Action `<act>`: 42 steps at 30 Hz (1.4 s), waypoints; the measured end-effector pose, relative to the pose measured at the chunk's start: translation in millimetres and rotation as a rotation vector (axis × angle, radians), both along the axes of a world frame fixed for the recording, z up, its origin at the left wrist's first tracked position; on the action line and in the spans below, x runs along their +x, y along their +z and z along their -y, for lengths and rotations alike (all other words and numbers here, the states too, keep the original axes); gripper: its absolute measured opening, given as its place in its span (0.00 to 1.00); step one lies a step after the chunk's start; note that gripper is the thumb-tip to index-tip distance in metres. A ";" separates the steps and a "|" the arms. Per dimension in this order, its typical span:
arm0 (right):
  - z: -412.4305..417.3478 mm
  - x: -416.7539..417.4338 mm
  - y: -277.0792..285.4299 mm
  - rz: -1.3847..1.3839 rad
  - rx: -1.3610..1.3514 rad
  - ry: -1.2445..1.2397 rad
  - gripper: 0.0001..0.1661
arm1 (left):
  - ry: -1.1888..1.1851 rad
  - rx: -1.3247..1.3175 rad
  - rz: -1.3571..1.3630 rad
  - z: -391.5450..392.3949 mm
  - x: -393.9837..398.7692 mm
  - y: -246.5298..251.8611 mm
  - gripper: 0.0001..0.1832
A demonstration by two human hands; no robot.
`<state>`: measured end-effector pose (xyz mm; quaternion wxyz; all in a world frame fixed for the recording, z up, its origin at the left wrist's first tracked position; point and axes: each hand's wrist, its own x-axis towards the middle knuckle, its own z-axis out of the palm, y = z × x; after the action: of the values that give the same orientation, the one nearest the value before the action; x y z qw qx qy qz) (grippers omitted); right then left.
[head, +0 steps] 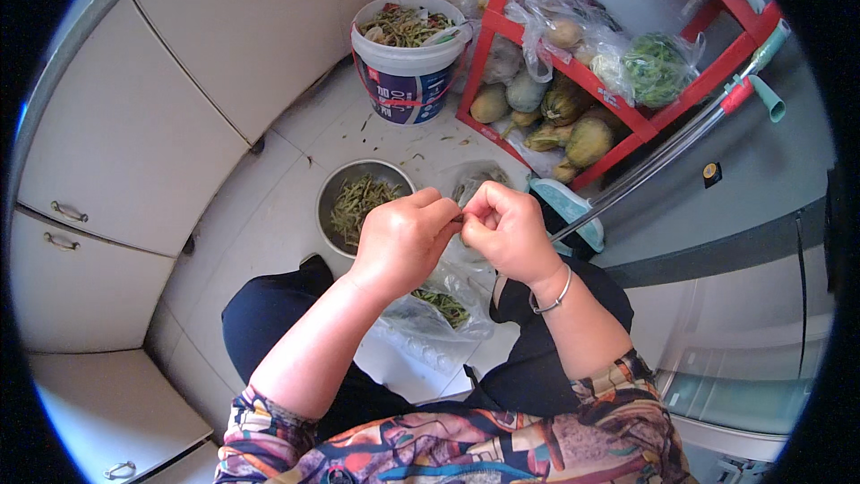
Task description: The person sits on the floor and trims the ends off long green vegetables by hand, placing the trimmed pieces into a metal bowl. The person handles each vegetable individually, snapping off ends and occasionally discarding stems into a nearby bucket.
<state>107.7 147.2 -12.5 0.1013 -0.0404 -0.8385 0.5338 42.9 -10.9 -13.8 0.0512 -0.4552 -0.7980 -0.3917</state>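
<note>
My left hand (406,242) and my right hand (507,228) meet in front of me, fingertips pinched together on a small dark piece of bean pod (459,218). Most of the piece is hidden by the fingers. Below and left of them, a steel bowl (323,215) on the floor holds many short pieces of green bean (359,205). Between my feet lies an open clear plastic bag (430,323) with whole green pods (447,306) inside. Behind my right hand is another clear bag (494,171), its contents partly covered.
A white bucket (410,60) of plant scraps stands at the back. To its right, a red rack (571,67) holds squashes (588,141) and bagged vegetables (655,67). A metal pole (645,175) leans beside a teal-and-white dustpan-like object (571,212). White cabinets (127,121) line the left.
</note>
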 end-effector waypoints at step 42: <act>-33.0 9.6 16.7 -0.083 0.072 -0.039 0.10 | -0.133 -0.017 0.756 -3.0 -8.0 -2.6 0.10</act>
<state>117.3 180.1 4.2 0.1479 -0.0308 -0.8512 0.5026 34.8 -7.9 -16.4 -0.2761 -0.3297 -0.7326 -0.5276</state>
